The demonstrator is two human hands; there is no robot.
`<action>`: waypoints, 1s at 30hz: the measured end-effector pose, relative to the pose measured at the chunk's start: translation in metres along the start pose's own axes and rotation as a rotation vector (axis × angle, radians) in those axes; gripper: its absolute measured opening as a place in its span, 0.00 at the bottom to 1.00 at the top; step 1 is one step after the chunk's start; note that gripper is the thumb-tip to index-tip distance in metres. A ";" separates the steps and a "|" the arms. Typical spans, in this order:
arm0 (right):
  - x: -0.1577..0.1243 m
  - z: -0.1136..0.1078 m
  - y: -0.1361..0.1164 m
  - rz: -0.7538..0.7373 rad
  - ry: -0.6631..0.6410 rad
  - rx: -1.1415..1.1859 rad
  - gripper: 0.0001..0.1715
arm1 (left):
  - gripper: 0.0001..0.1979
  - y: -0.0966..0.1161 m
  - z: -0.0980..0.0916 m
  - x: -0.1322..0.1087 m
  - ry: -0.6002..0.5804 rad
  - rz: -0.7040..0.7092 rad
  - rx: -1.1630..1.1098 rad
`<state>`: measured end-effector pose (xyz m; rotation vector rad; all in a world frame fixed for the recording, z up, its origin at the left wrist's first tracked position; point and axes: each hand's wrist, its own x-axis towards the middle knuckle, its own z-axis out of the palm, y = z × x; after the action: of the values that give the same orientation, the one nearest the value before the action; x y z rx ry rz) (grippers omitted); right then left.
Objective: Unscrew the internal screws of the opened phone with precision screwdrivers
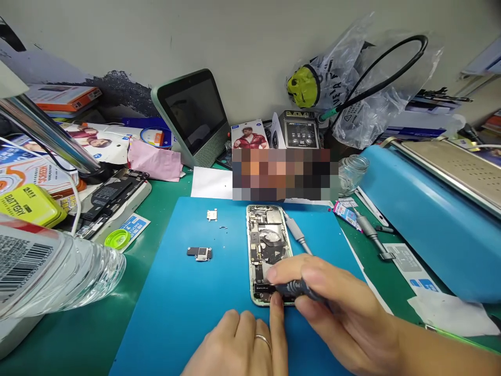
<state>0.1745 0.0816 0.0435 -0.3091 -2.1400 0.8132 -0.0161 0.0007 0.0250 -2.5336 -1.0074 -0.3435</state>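
An opened smartphone (256, 237) lies face up on the blue mat (164, 303), its circuit parts and bare metal showing. My right hand (348, 308) pinches a dark hand tool (295, 288) over the phone's lower end; the kind of tool is unclear, and its tip is hard to make out. My left hand (238, 344) rests on the mat with the index finger stretched to the phone's bottom edge. Its other fingers are bent, their tips hidden. Left of the phone lie a small metal plate (212, 214), a dark part with a metal shield (200, 254) and tiny loose pieces.
Grey-handled screwdrivers lie by the phone (296, 230) and further right (368, 230). A clear bottle (58, 266) stands close at left. Behind are a tablet-like display (191, 115), a glass jar (352, 175) and boxes. A blue machine (422, 224) borders the right.
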 end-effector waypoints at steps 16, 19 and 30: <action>0.003 -0.004 0.000 0.022 0.044 -0.047 0.39 | 0.11 0.000 0.000 -0.003 -0.025 0.004 0.010; 0.003 -0.004 0.000 0.024 0.065 -0.061 0.38 | 0.13 0.000 0.000 -0.003 -0.020 -0.005 0.009; -0.001 -0.004 0.004 0.040 0.081 -0.051 0.35 | 0.36 0.016 0.015 -0.001 0.143 -0.169 -0.095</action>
<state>0.1779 0.0863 0.0425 -0.4061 -2.0865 0.7573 -0.0044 -0.0038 0.0070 -2.4703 -1.1768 -0.6256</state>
